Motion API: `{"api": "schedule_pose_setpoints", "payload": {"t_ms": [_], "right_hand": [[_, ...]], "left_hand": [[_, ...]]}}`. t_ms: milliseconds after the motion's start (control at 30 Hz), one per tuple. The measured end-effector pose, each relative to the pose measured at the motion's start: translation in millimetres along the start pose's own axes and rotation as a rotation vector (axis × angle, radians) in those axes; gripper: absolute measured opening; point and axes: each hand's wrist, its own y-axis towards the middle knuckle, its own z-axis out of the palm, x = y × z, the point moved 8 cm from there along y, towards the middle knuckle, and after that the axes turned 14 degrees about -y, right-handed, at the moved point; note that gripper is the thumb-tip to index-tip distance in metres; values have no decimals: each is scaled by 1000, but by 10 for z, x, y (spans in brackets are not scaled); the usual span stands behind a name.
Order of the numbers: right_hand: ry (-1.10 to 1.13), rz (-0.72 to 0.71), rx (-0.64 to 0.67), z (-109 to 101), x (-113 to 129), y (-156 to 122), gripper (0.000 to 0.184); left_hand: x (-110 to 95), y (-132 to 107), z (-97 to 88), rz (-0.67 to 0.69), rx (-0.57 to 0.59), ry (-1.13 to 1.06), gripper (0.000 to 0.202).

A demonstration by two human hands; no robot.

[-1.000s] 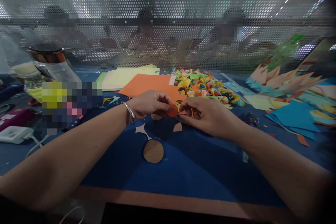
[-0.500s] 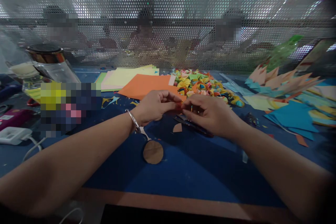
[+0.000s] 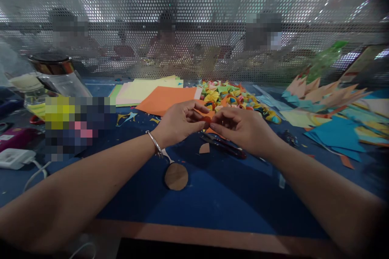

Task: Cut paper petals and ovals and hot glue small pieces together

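My left hand (image 3: pixel 178 123) and my right hand (image 3: pixel 240 129) meet above the blue table mat (image 3: pixel 212 186), fingertips pinched together on a small orange paper piece (image 3: pixel 207 120). Most of that piece is hidden by my fingers. Dark scissors (image 3: pixel 223 145) lie on the mat just under my right hand. A brown paper disc (image 3: pixel 176 176) rests on the mat nearer to me, with small paper scraps (image 3: pixel 204 148) beside it. An orange paper sheet (image 3: pixel 165 99) lies right behind my hands.
A pile of small folded coloured paper pieces (image 3: pixel 237 99) sits behind my right hand. Pale paper sheets (image 3: pixel 142 89) lie at the back, blue and tan cut paper (image 3: pixel 334 121) at right. A jar (image 3: pixel 56 77) and a white charger (image 3: pixel 13 158) stand left. A perforated screen (image 3: pixel 194 28) closes the back.
Both hands have lifted slightly and drawn closer together. The orange piece, clearly seen as a rounded shape a second ago, is now mostly covered by my fingertips.
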Motion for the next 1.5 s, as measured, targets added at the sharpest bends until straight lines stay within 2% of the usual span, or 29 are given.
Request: {"api": "schedule_pose_setpoints", "payload": {"t_ms": [267, 533, 733, 933, 1133, 1333, 1500], "right_hand": [[-12, 6, 15, -1, -2, 7, 21], [23, 59, 27, 24, -62, 2, 23], [53, 28, 34, 39, -67, 10, 24], [57, 32, 65, 54, -81, 9, 24], [11, 26, 59, 64, -74, 5, 23], [9, 23, 43, 62, -25, 1, 14], [-25, 31, 61, 94, 9, -11, 11]], "left_hand": [[-5, -7, -2, 4, -25, 15, 25], [-71, -5, -22, 104, -47, 34, 23], [-127, -33, 8, 172, -45, 4, 21], [-89, -19, -4, 117, -54, 46, 20], [-62, -17, -24, 96, -27, 179, 32], [-55, -38, 91, 153, 13, 128, 41], [-89, -82, 143, 201, 7, 244, 45]]}}
